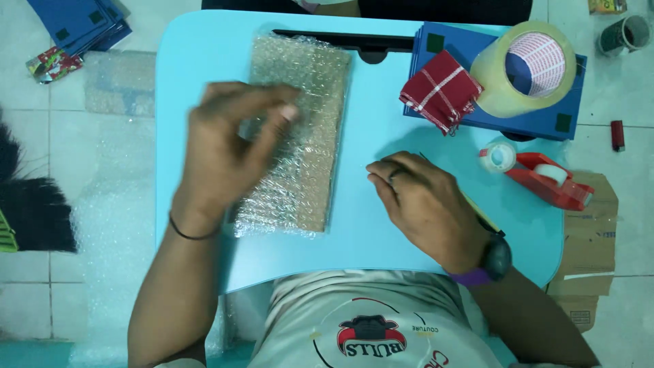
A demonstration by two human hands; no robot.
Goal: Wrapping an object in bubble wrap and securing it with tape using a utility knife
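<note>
**Bubble-wrapped parcel on the blue lap table**

I see a light blue lap table (381,245) filling the middle of the view. On its left half lies a flat, oblong bubble-wrapped parcel (306,170), brownish beneath the clear wrap, its long side running away from me. My left hand (225,150) is over the parcel's left edge, blurred, fingers loosely curled; I cannot tell whether it grips the wrap or only rests on it. My right hand (426,204) lies palm down on the bare tabletop just right of the parcel, fingers folded under, holding nothing that I can see. At the far right corner sits a dark blue folder stack (545,119), carrying a large roll of clear packing tape (528,68) and a folded red checked cloth (439,88). Nearer is a red tape dispenser (545,177).
</note>
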